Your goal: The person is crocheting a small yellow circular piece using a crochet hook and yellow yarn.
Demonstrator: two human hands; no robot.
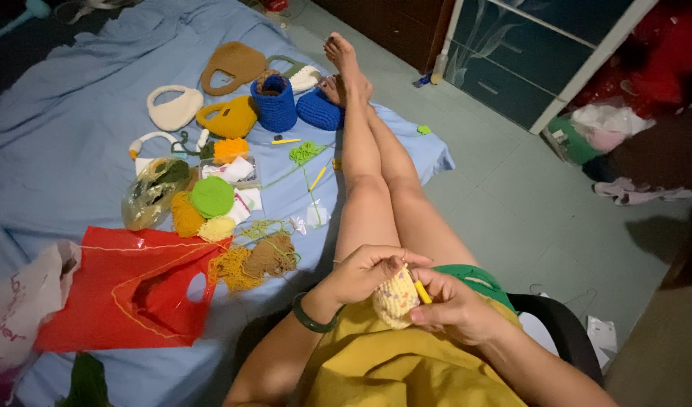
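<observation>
My left hand (pixel 363 273) and my right hand (pixel 455 307) meet over my lap, both closed around a small pale yellow crochet piece (pixel 395 300). A yellow crochet hook (pixel 421 292) sits between my right fingers, its tip at the piece. A dark green bangle (pixel 308 319) circles my left wrist. My bare legs (pixel 368 173) stretch forward onto a blue bedsheet (pixel 67 143). A thin yarn strand runs from the piece toward the sheet.
On the sheet lie crocheted bags in brown (pixel 233 66), cream (pixel 174 108), yellow (pixel 227 117) and blue (pixel 274 102), yarn balls (pixel 212 197), a red plastic bag (pixel 127 290) and a white bag (pixel 22 298). A glass-door cabinet (pixel 527 53) stands on the tiled floor at right.
</observation>
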